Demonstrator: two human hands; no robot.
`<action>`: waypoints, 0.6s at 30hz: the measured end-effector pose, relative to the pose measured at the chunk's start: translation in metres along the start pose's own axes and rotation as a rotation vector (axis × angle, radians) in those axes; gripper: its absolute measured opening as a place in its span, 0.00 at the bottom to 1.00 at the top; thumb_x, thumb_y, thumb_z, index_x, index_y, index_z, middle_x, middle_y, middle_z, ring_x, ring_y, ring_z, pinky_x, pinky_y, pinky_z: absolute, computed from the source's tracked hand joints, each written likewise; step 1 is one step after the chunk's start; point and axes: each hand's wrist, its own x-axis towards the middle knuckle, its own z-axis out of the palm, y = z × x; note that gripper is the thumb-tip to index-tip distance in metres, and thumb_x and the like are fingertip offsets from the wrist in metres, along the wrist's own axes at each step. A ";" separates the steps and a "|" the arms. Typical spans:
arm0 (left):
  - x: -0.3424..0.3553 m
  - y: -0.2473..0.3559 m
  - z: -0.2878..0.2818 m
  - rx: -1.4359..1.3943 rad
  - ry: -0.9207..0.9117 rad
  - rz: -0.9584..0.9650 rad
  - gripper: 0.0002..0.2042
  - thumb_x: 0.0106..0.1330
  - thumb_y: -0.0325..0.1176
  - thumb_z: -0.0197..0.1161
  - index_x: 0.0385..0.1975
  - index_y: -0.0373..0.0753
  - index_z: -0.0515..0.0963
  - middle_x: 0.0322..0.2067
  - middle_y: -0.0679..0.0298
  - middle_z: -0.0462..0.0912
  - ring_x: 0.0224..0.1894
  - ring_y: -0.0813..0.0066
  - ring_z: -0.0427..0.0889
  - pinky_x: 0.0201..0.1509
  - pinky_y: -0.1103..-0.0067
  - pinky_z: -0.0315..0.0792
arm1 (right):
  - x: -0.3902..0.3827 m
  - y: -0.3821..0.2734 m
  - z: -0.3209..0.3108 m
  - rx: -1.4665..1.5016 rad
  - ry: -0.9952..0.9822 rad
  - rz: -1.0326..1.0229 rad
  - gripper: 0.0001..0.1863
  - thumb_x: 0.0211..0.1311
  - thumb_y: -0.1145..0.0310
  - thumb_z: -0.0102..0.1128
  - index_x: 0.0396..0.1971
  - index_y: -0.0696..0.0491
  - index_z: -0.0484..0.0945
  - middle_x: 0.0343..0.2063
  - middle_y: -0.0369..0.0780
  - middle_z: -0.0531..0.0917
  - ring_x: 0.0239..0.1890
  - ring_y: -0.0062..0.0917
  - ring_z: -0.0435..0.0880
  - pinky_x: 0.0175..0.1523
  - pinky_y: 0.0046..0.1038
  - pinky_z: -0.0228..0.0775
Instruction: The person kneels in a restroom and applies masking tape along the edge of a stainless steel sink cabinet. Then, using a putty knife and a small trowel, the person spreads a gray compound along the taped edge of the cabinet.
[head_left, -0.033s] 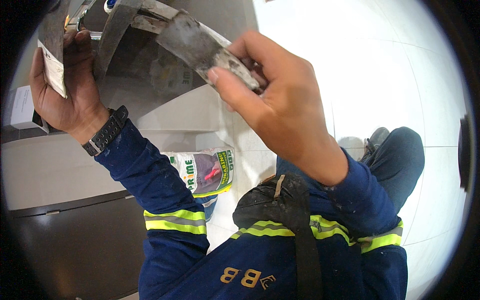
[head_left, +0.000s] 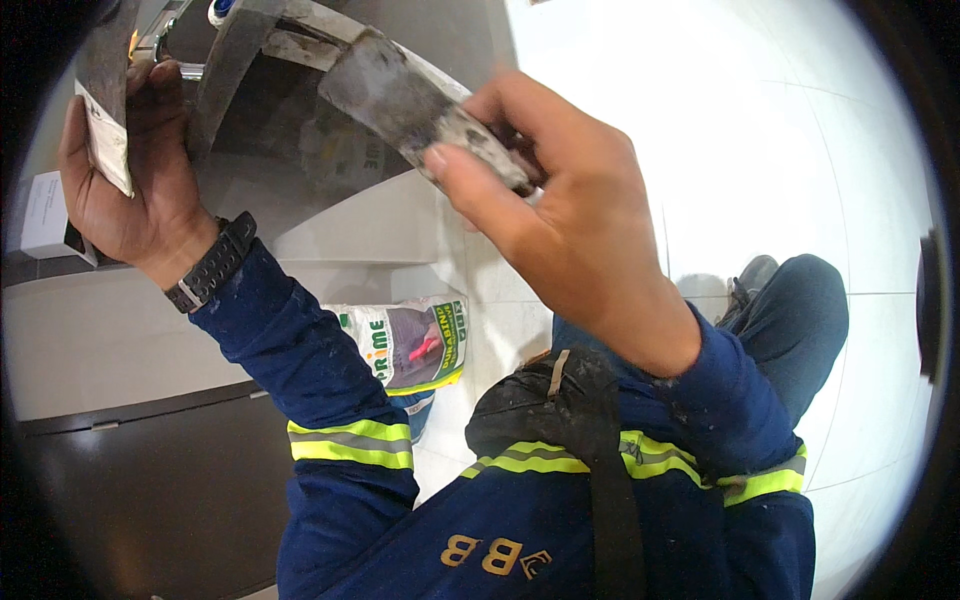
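Note:
My left hand (head_left: 150,200), palm up and wearing a black watch, has its fingers curled about a dark grey strip (head_left: 103,55) with a pale, pointed end. The thumb lies along the strip's outer edge. In my right hand (head_left: 570,200) is a flat scraper (head_left: 385,95), gripped between thumb and fingers. Its wide grey blade points up and left, and whitish residue coats the end near my grip. The blade overlaps a pale-smeared dark edge piece (head_left: 305,45) at the top; whether they touch I cannot tell. Another dark strip (head_left: 225,80) stands between my hands.
A printed bag (head_left: 410,345) stands beyond my left forearm, beside a pale ledge (head_left: 130,340) and dark cabinet front (head_left: 160,490). A white box (head_left: 48,215) sits by my left hand. White floor tiles (head_left: 770,150) spread to the right, near my bent knee (head_left: 800,310).
My right hand and the scraper have shifted slightly right and down. My left hand has stayed in place.

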 end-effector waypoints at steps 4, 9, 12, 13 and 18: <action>0.000 0.000 -0.002 -0.024 -0.026 0.004 0.21 0.77 0.31 0.48 0.58 0.17 0.69 0.52 0.31 0.76 0.56 0.43 0.80 0.67 0.54 0.73 | -0.005 0.004 -0.014 0.177 0.101 0.121 0.14 0.74 0.64 0.60 0.48 0.59 0.82 0.31 0.33 0.82 0.33 0.10 0.75 0.36 0.17 0.65; -0.003 0.004 -0.015 0.025 0.060 0.046 0.21 0.78 0.31 0.47 0.59 0.16 0.68 0.56 0.24 0.72 0.59 0.34 0.77 0.69 0.48 0.71 | 0.031 0.005 -0.032 0.436 0.034 0.313 0.20 0.77 0.55 0.53 0.51 0.57 0.83 0.28 0.32 0.77 0.28 0.13 0.68 0.35 0.18 0.60; -0.005 0.005 -0.020 0.491 0.330 0.198 0.21 0.79 0.31 0.47 0.60 0.15 0.67 0.57 0.23 0.71 0.60 0.33 0.77 0.69 0.47 0.71 | 0.050 -0.005 -0.039 0.538 -0.078 0.344 0.18 0.79 0.60 0.50 0.51 0.59 0.82 0.26 0.30 0.78 0.26 0.12 0.70 0.33 0.16 0.61; -0.004 0.007 -0.021 0.510 0.333 0.203 0.21 0.79 0.30 0.48 0.60 0.15 0.67 0.58 0.24 0.71 0.60 0.34 0.77 0.70 0.47 0.71 | 0.056 -0.009 -0.040 0.557 -0.090 0.351 0.19 0.79 0.61 0.50 0.50 0.60 0.82 0.25 0.30 0.78 0.25 0.12 0.70 0.33 0.16 0.61; -0.008 -0.022 0.013 1.127 0.252 0.304 0.20 0.78 0.30 0.49 0.62 0.20 0.67 0.59 0.35 0.73 0.59 0.45 0.78 0.69 0.51 0.71 | 0.073 -0.012 -0.034 0.572 -0.110 0.367 0.18 0.78 0.62 0.50 0.49 0.62 0.82 0.25 0.32 0.79 0.24 0.13 0.70 0.32 0.17 0.63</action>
